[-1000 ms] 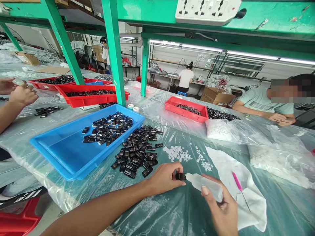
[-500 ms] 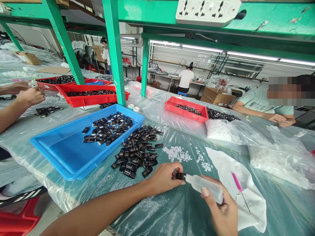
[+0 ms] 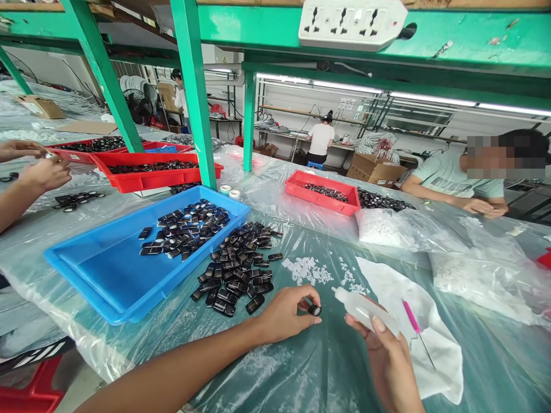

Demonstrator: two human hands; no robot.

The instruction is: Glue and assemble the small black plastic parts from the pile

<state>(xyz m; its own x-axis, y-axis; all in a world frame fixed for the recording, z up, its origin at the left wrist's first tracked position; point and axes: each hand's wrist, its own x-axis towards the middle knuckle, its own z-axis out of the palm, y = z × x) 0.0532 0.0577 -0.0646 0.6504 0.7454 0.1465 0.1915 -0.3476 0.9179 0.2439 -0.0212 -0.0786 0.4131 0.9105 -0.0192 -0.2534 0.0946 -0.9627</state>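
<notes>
My left hand pinches a small black plastic piece, its pale round end turned toward me. In my right hand is a translucent squeeze bottle, tilted with its nozzle up and to the left, apart from the piece. Beyond my left hand lies a heap of similar black pieces, beside a blue tray with more of them inside. Small white bits are scattered past my hands. On a white cloth to the right rests a thin tool with a pink handle.
Red trays of black pieces stand farther back. Plastic bags of white bits lie at the right. Green posts rise from the table under a power strip. Another person's hands work at the left; someone leans at the right.
The bottle's nozzle has come away from the black piece as my right hand drew back and tilted it up. My left hand has turned the piece so its round end shows.
</notes>
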